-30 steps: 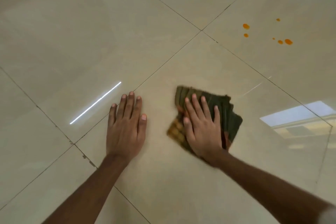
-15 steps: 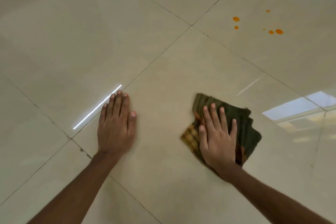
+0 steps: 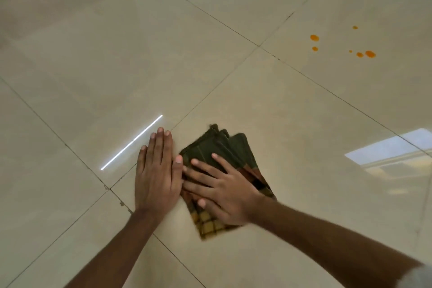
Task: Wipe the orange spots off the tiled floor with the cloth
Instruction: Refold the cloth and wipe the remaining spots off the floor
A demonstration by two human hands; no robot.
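A folded dark green cloth (image 3: 219, 147) with a yellow checked corner lies flat on the beige tiled floor (image 3: 292, 124) at the lower middle. My right hand (image 3: 222, 190) presses down on it with fingers spread, pointing left. My left hand (image 3: 157, 170) lies flat on the floor just left of the cloth, its thumb touching the cloth's edge. Several orange spots (image 3: 314, 38) sit on a tile at the upper right, with a second cluster of orange spots (image 3: 370, 54) further right, well away from the cloth.
Dark grout lines (image 3: 233, 72) cross the floor diagonally. A bright thin light reflection (image 3: 131, 142) shows left of my left hand. A window reflection (image 3: 392, 149) glares on the tile at the right edge.
My right hand has slid the cloth leftward until it meets my left hand, and has turned to point left. The left hand stays flat on the floor.
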